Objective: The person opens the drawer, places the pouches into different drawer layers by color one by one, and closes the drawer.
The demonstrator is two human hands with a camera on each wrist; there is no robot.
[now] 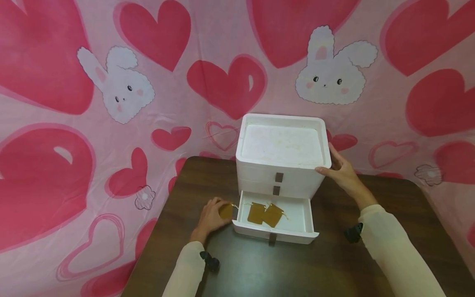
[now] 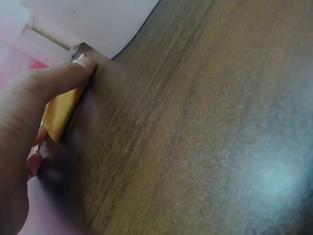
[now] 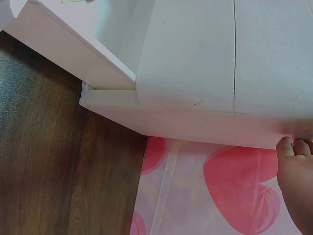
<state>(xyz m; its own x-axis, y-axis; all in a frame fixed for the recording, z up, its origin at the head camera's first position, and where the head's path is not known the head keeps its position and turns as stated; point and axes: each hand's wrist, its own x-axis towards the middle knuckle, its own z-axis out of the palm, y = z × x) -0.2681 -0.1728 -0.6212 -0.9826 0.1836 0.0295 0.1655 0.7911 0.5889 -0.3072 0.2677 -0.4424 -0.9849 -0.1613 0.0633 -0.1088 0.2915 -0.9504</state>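
Observation:
A small mustard-coloured drawstring pouch (image 1: 226, 210) is pinched between the thumb and fingers of my left hand (image 1: 212, 215), just left of the pulled-out bottom drawer (image 1: 297, 212). In the left wrist view the pouch (image 2: 62, 110) shows behind the thumb, close over the tabletop. Two similar pouches (image 1: 256, 213) lie side by side in the drawer, their light cords loose. My right hand (image 1: 343, 171) rests against the upper right front corner of the white drawer cabinet (image 1: 246, 177), thumb at the front rim. Its fingertips touch the cabinet's side in the right wrist view.
The cabinet stands near the back of a dark wooden table (image 1: 245, 268). Its top is a shallow rimmed tray (image 1: 282, 144). Two closed drawers with brown tabs (image 1: 279, 177) sit above the pulled-out one. A pink cloth (image 1: 222, 24) with hearts and rabbits hangs behind.

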